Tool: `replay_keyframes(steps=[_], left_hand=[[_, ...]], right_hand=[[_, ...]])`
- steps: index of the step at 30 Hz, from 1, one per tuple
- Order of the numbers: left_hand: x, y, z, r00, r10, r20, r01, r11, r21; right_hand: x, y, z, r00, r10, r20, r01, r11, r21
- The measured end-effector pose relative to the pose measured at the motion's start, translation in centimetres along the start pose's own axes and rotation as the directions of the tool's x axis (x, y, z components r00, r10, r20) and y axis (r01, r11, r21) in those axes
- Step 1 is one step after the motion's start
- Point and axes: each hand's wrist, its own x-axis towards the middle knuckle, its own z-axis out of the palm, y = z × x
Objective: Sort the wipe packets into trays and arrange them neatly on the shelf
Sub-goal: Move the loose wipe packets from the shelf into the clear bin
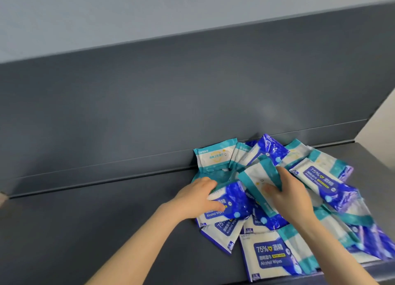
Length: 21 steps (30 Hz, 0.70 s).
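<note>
Each hand grips a packet — left hand [197,196] blue packet [230,201], right hand [287,196] teal packet [259,178].

Wipe packets [275,201]: glossy plastic film, crinkled, blue-and-white and teal-and-white print, catching light. Shelf [106,220]: smooth dark grey, matt with faint sheen, looks like painted metal. Wall [106,13]: matt pale.

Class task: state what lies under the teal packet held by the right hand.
Under the teal packet in the right hand lie blue packets of the pile; whatever lies deeper is covered.
</note>
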Motion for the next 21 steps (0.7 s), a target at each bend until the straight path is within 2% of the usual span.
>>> replay_keyframes(steps=[2, 6, 11, 17, 21], left_hand=[[0.8, 0.4, 0.8, 1.0, 0.002, -0.01, -0.001, 0.998, 0.055], [1.2, 0.9, 1.3, 0.996, -0.07, -0.056, 0.071, 0.997, 0.005], [-0.9, 1.9, 2.5, 0.988, -0.122, -0.098, 0.13, 0.988, 0.081], [-1.9, 1.2, 0.9, 0.956, -0.249, -0.153, 0.245, 0.968, -0.047], [0.0, 0.3, -0.9, 0.965, -0.252, -0.076, 0.256, 0.965, 0.054]], right_hand=[[0.1, 0.3, -0.2, 1.0, -0.016, 0.004, 0.016, 1.0, -0.006], [0.1, 1.2, -0.2, 1.0, 0.009, 0.024, -0.009, 1.0, 0.017], [0.0, 2.0, 0.5, 0.999, -0.019, 0.043, 0.016, 0.998, 0.064], [0.7, 2.5, 0.0, 0.995, -0.08, 0.058, 0.074, 0.993, 0.09], [1.3, 2.4, -0.4, 0.989, -0.137, 0.051, 0.131, 0.986, 0.104]])
